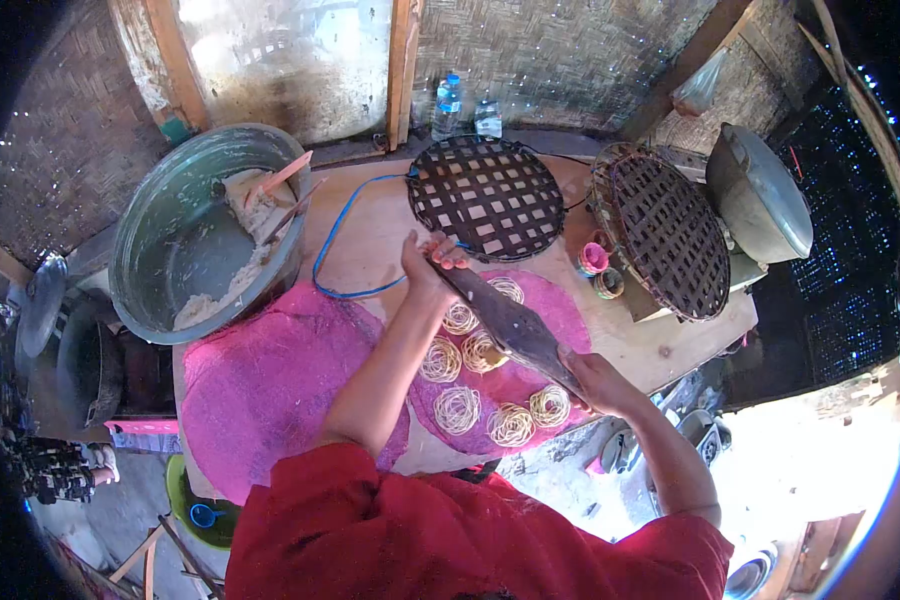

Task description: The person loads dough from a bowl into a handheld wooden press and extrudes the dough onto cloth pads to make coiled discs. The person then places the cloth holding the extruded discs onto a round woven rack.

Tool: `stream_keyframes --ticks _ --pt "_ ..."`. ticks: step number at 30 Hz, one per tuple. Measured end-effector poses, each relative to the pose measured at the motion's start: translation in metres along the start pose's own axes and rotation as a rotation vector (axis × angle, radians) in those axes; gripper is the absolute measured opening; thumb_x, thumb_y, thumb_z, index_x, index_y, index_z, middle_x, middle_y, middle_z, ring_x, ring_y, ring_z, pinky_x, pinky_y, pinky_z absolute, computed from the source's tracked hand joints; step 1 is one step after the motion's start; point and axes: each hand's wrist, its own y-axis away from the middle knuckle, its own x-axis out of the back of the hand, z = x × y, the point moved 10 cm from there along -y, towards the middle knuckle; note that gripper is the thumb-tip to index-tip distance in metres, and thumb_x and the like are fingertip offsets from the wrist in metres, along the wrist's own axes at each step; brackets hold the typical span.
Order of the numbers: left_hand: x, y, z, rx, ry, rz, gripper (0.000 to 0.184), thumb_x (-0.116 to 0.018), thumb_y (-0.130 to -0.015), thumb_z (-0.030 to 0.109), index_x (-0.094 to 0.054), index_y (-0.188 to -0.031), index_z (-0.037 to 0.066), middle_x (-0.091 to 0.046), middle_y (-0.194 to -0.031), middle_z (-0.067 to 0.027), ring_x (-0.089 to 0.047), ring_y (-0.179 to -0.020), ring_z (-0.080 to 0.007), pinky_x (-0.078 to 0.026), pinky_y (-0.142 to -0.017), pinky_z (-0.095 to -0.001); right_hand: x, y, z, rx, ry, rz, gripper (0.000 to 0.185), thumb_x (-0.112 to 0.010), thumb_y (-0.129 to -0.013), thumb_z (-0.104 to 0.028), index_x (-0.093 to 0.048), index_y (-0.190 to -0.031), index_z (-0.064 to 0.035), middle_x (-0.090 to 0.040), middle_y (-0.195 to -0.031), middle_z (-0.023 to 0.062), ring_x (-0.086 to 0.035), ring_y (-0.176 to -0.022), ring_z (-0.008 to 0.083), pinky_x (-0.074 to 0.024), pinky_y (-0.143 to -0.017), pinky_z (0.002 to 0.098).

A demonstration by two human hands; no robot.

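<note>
My left hand (430, 265) is closed round the upper end of a long dark wooden tool (510, 325) that widens in the middle. Its lower end is in my right hand (600, 383), fingers wrapped round it. The tool slants over a round pink mat (555, 300). Several pale, coiled nests of thin strands lie on the mat; one nest (482, 352) is partly covered by the tool's edge. Another nest (457, 410) sits nearer my body. The tool's underside is hidden.
A large green basin (135, 245) with pale dough-like stuff stands at the left. Dark woven trays (485, 197) lie behind the mat, another (670, 230) leans at the right beside a big metal pot (760, 190). A second pink mat (280, 390) covers the table's left.
</note>
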Motion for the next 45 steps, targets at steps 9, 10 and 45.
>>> stream_keyframes --ticks 9,10,45 --pt "0.002 -0.029 0.019 -0.037 -0.095 -0.212 0.047 -0.032 -0.091 0.049 -0.039 -0.056 0.018 -0.031 -0.040 0.0073 -0.033 -0.034 -0.0081 -0.034 -0.042 -0.0250 0.003 -0.053 0.005 0.129 0.139 0.132 0.064 -0.036 -0.091 -0.059 -0.059 -0.081 -0.0007 -0.052 -0.057 0.0056 -0.053 -0.052 0.0144 -0.0441 -0.049 0.0309" --pt "0.002 -0.026 0.026 -0.047 -0.109 -0.224 0.047 -0.032 -0.091 0.048 -0.039 -0.056 0.018 -0.031 -0.040 0.0075 -0.033 -0.033 -0.0081 -0.034 -0.042 -0.0249 -0.004 -0.055 -0.003 0.176 0.139 0.127 0.063 -0.035 -0.092 -0.059 -0.060 -0.082 -0.0008 -0.053 -0.059 0.0059 -0.053 -0.053 0.0142 -0.0442 -0.049 0.0310" --pt "-0.128 0.296 0.069 0.093 -1.907 -0.624 0.036 -0.068 -0.078 0.009 -0.054 -0.110 0.006 -0.060 -0.108 -0.0059 -0.056 -0.099 -0.0169 -0.045 -0.084 -0.0296 -0.188 0.211 -0.341 1.641 0.381 -0.321 0.056 -0.063 -0.083 -0.011 -0.035 -0.131 -0.0092 -0.060 -0.089 0.0112 -0.062 -0.071 0.0253 -0.0486 -0.059 0.0348"
